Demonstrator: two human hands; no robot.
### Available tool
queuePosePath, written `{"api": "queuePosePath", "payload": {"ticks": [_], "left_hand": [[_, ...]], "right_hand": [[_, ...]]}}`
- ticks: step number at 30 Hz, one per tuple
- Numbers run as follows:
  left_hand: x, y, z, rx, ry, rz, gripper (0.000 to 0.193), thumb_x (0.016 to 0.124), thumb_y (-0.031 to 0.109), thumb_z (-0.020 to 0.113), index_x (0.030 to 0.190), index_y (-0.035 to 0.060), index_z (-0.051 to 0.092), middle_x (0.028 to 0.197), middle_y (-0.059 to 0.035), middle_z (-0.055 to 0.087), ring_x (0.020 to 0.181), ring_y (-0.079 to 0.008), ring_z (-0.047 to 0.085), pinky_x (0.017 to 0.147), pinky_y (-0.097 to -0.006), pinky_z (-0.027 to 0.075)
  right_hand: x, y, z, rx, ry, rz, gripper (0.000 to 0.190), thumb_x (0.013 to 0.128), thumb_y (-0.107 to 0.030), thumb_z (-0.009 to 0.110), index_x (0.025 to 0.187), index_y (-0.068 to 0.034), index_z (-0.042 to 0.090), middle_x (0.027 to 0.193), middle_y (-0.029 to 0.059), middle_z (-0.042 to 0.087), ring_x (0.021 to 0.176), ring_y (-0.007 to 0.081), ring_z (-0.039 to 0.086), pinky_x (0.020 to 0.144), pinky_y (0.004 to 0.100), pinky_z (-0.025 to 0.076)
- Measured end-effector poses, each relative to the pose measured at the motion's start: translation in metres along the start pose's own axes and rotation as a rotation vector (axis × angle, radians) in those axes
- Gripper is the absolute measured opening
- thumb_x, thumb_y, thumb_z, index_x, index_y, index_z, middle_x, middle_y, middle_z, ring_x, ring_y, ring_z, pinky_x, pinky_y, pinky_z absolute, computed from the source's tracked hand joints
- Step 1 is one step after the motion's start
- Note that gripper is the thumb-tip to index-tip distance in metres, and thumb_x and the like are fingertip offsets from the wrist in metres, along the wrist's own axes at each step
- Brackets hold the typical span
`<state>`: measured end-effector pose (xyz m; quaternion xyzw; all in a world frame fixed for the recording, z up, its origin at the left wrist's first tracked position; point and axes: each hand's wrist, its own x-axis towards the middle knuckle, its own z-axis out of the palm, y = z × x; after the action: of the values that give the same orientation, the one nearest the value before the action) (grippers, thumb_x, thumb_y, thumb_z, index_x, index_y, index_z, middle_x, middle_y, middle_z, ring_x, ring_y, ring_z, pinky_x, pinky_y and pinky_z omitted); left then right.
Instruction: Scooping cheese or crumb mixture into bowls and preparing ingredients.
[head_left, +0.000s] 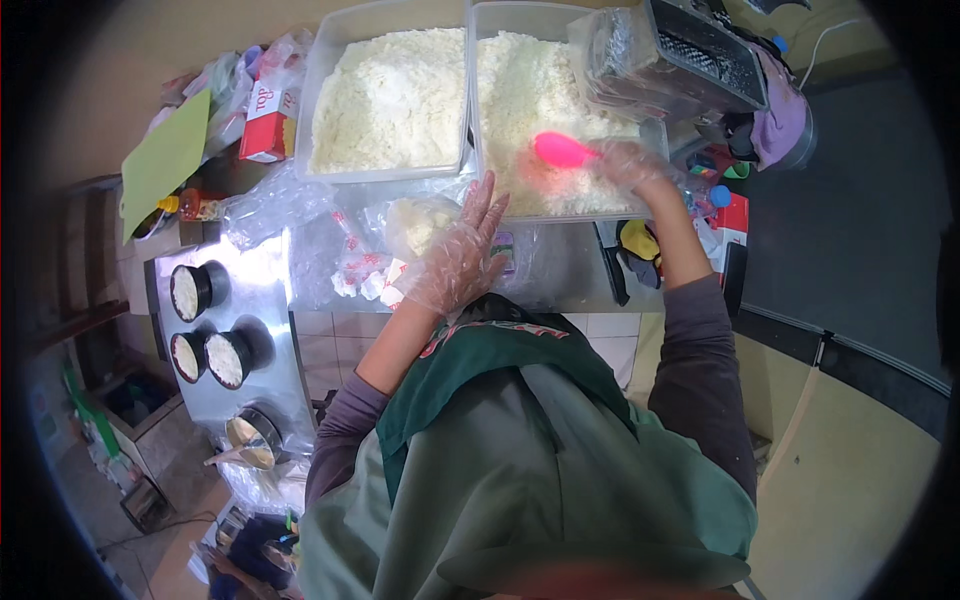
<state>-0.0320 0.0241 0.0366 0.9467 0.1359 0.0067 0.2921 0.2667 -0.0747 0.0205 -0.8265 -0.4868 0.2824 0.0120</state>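
Observation:
My right hand (626, 163), in a clear plastic glove, is closed around the handle of a bright pink spoon (561, 150). The spoon's bowl is over the pale crumbly grated food (525, 97) in the right plastic tub (570, 218). My left hand (457, 259), gloved too, has its fingers extended near the front edges of the tubs and holds nothing that I can see. Beside it lies a clear bag of pale food (420, 225). The left plastic tub (304, 142) holds more of the pale food, with a whiter patch on top.
A grater machine (705, 60) overhangs the right tub. On the metal table (285, 405) to the left stand several dark round tins with white filling (226, 360) and a pot (255, 439). A red and white carton (268, 124) is by the left tub. Another person (251, 559) is at lower left.

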Motion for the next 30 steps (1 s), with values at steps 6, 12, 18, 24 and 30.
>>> {"api": "queuePosePath", "payload": {"ticks": [6, 12, 18, 24, 30], "left_hand": [[-0.003, 0.002, 0.007, 0.026, 0.039, -0.06, 0.084, 0.081, 0.025, 0.069, 0.147, 0.0023, 0.023, 0.155, -0.0235, 0.01, 0.139, -0.0399, 0.027, 0.108, -0.042, 0.037], [-0.001, 0.005, 0.008, -0.022, 0.05, -0.039, 0.088, 0.079, 0.024, 0.071, 0.147, 0.0026, 0.021, 0.155, -0.0241, 0.008, 0.139, -0.0406, 0.026, 0.108, -0.0423, 0.037], [-0.003, 0.0, 0.007, -0.002, 0.047, -0.061, 0.087, 0.079, 0.024, 0.071, 0.148, 0.0027, 0.021, 0.155, -0.0244, 0.008, 0.139, -0.04, 0.026, 0.106, -0.0427, 0.039], [-0.002, -0.002, 0.012, 0.055, 0.094, -0.006, 0.085, 0.077, 0.026, 0.071, 0.145, -0.0015, 0.027, 0.155, -0.023, 0.011, 0.14, -0.0372, 0.028, 0.106, -0.04, 0.04], [-0.002, -0.003, 0.003, -0.021, 0.018, 0.023, 0.085, 0.081, 0.029, 0.068, 0.146, -0.0016, 0.023, 0.155, -0.0251, 0.008, 0.141, -0.0392, 0.021, 0.11, -0.0415, 0.034]], "right_hand": [[-0.006, 0.008, -0.002, 0.069, 0.106, -0.028, 0.041, 0.091, -0.039, 0.056, 0.121, -0.012, 0.061, 0.105, 0.0177, 0.065, 0.096, 0.0325, 0.063, 0.084, 0.0424, 0.049], [0.011, -0.033, 0.038, 0.015, 0.083, -0.227, 0.039, 0.091, -0.038, 0.054, 0.114, -0.008, 0.064, 0.101, 0.017, 0.066, 0.092, 0.0316, 0.064, 0.082, 0.0431, 0.049], [-0.016, -0.015, -0.032, 0.188, 0.015, -0.065, 0.043, 0.088, -0.041, 0.059, 0.121, -0.014, 0.063, 0.1, 0.0147, 0.069, 0.09, 0.0295, 0.065, 0.084, 0.0398, 0.05], [-0.019, -0.026, -0.01, -0.357, -0.243, -0.18, 0.052, 0.083, -0.061, 0.051, 0.119, -0.026, 0.064, 0.116, 0.0102, 0.065, 0.106, 0.0272, 0.062, 0.089, 0.0379, 0.049], [0.018, 0.004, -0.038, -0.225, -0.041, -0.065, 0.039, 0.085, -0.043, 0.058, 0.113, -0.019, 0.068, 0.096, 0.0131, 0.069, 0.094, 0.0324, 0.065, 0.083, 0.0426, 0.05]]}}
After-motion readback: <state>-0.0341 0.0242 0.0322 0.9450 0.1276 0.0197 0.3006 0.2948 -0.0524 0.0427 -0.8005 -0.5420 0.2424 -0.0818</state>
